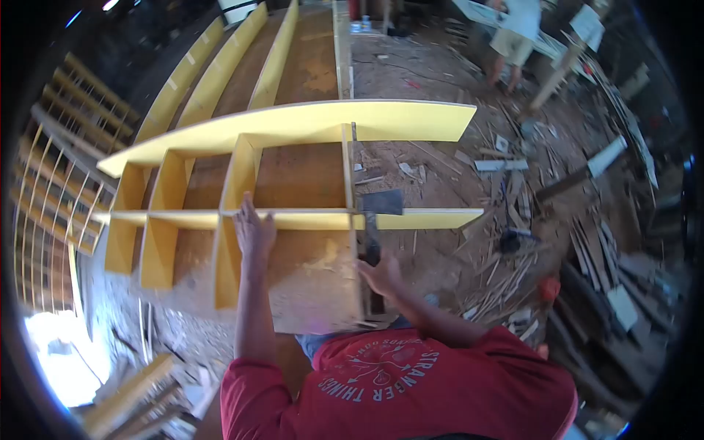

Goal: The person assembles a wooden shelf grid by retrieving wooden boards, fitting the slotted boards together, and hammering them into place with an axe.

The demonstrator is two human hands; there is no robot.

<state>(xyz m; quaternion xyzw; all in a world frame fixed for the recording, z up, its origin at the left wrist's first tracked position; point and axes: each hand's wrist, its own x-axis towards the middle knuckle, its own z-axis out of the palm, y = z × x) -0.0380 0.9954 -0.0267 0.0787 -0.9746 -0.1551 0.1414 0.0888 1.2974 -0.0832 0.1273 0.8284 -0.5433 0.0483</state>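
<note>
My left hand [254,229] lies with its fingers stretched out over the joint where a yellow crosspiece [308,219] meets an upright yellow rib [226,268]. Beside the end of the frame, my right hand [383,277] is closed around the lower handle of a hatchet [383,202] with a dark, squarish head. The hatchet's head is up by the crosspiece, near the board's right edge. Further out, a longer, curved yellow board [367,119] runs across the ribs. A brown wooden panel [308,293] lies under the frame.
More long yellow ribs [220,81] stand on the panel's far part. Wood scraps [506,279] litter the ground to the right. Another person [513,37] stands at the upper right beside a workbench. A slatted wooden lattice [55,191] is on the left.
</note>
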